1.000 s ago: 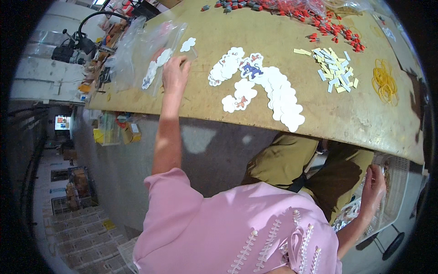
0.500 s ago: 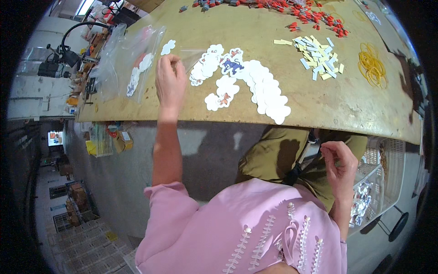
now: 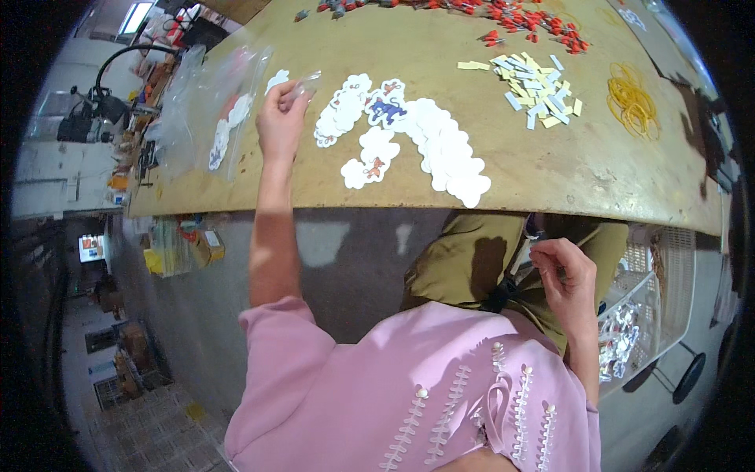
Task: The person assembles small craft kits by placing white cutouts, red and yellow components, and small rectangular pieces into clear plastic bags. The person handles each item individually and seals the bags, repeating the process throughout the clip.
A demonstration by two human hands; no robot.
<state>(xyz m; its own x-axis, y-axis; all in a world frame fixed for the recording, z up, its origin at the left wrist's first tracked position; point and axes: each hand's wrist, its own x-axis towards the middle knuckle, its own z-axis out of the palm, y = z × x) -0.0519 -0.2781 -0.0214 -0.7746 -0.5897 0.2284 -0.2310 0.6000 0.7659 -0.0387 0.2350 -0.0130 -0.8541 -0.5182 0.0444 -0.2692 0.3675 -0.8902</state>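
My left hand is over the table's left part, thumb and fingers closed on a small clear plastic bag. Just beyond it lies a white cloud-shaped cutout. To its right are overlapping white cutouts, some printed with brown or blue animal figures, and a long fanned row of them. A smaller group lies nearer the edge. My right hand hovers over my lap, fingers curled toward the thumb; whether anything is between the fingertips cannot be made out.
Large clear bags with cutouts lie at the table's left. Yellow and white strips, yellow rubber bands and red-tipped small parts lie on the right and far side. A white basket stands right of my legs.
My left hand now pinches the clear bag, which lay flat on the table beside it before. The right hand stays curled over my lap. The whole view has shifted slightly.
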